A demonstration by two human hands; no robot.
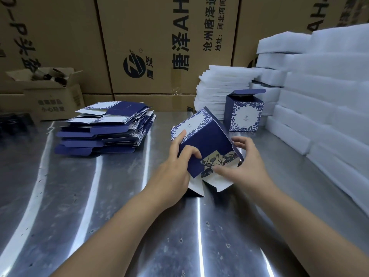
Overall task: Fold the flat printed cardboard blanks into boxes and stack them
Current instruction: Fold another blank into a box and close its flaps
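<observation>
A blue and white floral box blank (pixel 207 136), opened into a tube and tilted, is held over the steel table (pixel 99 206). My left hand (pixel 175 166) grips its left side, fingers pressing a dark blue flap. My right hand (pixel 245 166) holds the right edge, thumb on a printed bottom flap. White flaps hang loose below. A pile of flat blanks (pixel 105 128) lies at the left. One folded box (pixel 244 111) stands upright behind, lid flap raised.
White foam sheets (pixel 219 88) are stacked behind the folded box, and thicker foam blocks (pixel 323 100) run along the right side. Large brown cartons (pixel 159 43) form a wall at the back. An open small carton (pixel 52 92) sits at the far left.
</observation>
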